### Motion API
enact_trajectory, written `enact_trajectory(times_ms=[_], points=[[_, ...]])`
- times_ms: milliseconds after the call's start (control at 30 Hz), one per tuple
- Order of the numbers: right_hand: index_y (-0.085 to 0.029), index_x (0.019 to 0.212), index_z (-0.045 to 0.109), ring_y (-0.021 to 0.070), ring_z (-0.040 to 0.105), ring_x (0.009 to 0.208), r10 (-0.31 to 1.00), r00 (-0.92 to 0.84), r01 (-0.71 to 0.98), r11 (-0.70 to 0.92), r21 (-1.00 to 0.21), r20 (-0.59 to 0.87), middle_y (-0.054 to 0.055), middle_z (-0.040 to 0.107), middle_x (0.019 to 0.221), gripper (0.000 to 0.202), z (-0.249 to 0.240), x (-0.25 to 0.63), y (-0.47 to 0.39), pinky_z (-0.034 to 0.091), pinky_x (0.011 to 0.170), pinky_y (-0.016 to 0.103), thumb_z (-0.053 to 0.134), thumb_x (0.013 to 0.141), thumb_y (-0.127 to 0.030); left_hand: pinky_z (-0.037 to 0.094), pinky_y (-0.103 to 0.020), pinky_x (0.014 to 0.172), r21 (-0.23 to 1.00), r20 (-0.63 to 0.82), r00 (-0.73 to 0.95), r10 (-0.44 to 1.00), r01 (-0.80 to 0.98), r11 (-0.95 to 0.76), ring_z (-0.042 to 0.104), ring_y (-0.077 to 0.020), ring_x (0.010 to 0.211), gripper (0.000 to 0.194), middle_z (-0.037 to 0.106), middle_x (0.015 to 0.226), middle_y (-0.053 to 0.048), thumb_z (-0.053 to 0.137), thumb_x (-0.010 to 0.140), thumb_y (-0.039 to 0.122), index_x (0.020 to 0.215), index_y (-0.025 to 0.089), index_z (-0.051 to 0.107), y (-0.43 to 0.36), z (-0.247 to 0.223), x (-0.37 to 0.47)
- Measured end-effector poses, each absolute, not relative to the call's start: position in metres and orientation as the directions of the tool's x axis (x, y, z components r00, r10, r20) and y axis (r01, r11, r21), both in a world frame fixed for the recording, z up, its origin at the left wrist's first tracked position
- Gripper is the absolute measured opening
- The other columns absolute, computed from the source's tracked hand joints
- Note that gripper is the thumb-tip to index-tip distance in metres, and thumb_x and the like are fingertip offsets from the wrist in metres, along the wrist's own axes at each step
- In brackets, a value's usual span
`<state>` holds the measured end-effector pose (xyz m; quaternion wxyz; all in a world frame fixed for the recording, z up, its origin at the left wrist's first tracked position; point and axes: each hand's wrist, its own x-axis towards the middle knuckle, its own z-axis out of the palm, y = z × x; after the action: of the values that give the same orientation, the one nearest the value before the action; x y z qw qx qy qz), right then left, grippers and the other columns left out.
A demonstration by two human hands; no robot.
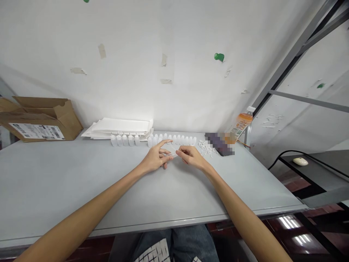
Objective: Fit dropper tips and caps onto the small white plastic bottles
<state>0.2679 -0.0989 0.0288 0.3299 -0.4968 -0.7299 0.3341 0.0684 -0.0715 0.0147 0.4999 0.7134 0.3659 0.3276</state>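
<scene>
Near the middle of the table, my left hand (156, 158) holds a small translucent plastic bottle (171, 148) between thumb and forefinger. The bottle lies tilted and is hard to see against the pale background. My right hand (190, 156) is closed in a pinch at the bottle's right end; what its fingertips hold is too small to make out. Behind both hands stands a row of similar small bottles (178, 139), partly covered by my left hand. Farther left, several small bottles (125, 141) with thin white tops stand upright.
Loose small white plastic pieces (207, 148) lie to the right, beside a dark blurred flat object (218, 143). An orange drink bottle (240, 125) stands behind it. White sheets (122, 126) and an open cardboard box (40, 120) are at the back left, against the wall.
</scene>
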Motion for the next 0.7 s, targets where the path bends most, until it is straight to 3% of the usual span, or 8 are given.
enact_trajectory(times_ms=[100,233,333,433,700], points=[[-0.020,0.056,0.035,0.0096,0.035,0.047,0.948,-0.274,0.520,0.290,-0.803,0.165,-0.005,0.038,0.047,0.045,0.0266,0.2680,-0.0982,0.028,0.051,0.026,0.045,0.092,-0.045,0.054,-0.029,0.065,0.931,0.131,0.481,0.867,0.241,-0.274,0.065,-0.0110,0.050,0.071,0.070,0.089,-0.004,0.071,0.077,0.036,0.141,0.026,0.041,-0.0736,0.0155,0.0682],[-0.020,0.066,0.047,0.0107,0.042,0.048,0.942,-0.273,0.453,0.304,-0.838,0.194,-0.005,0.044,0.050,0.037,0.0293,0.2689,-0.0991,0.032,0.052,0.026,0.047,0.091,-0.047,0.052,-0.029,0.059,0.950,0.134,0.473,0.871,0.191,-0.249,0.064,-0.0123,0.049,0.072,0.072,0.096,-0.009,0.073,0.075,0.040,0.138,0.019,0.046,-0.0720,0.0178,0.0686],[-0.019,0.069,0.050,0.0103,0.040,0.046,0.945,-0.275,0.442,0.288,-0.850,0.177,-0.005,0.044,0.049,0.034,0.0308,0.2690,-0.1001,0.033,0.052,0.026,0.049,0.090,-0.046,0.051,-0.030,0.062,0.933,0.133,0.488,0.862,0.231,-0.275,0.064,-0.0145,0.054,0.052,0.074,0.091,-0.010,0.070,0.077,0.040,0.120,0.013,0.064,-0.0712,0.0178,0.0692],[-0.020,0.062,0.046,0.0104,0.039,0.047,0.951,-0.275,0.461,0.258,-0.849,0.139,-0.005,0.041,0.047,0.039,0.0300,0.2695,-0.0996,0.033,0.053,0.026,0.048,0.090,-0.046,0.051,-0.030,0.064,0.860,0.178,0.459,0.870,0.357,-0.364,0.066,-0.0182,0.064,0.036,0.076,0.087,-0.009,0.069,0.078,0.040,0.104,0.016,0.075,-0.0722,0.0166,0.0697],[-0.020,0.067,0.046,0.0101,0.040,0.044,0.946,-0.303,0.416,0.239,-0.877,0.114,-0.005,0.045,0.050,0.040,0.0289,0.2720,-0.0976,0.032,0.049,0.026,0.049,0.090,-0.053,0.049,-0.029,0.065,0.864,0.172,0.498,0.850,0.339,-0.373,0.062,-0.0170,0.063,0.039,0.075,0.080,-0.007,0.064,0.082,0.040,0.109,0.014,0.074,-0.0732,0.0191,0.0695]])
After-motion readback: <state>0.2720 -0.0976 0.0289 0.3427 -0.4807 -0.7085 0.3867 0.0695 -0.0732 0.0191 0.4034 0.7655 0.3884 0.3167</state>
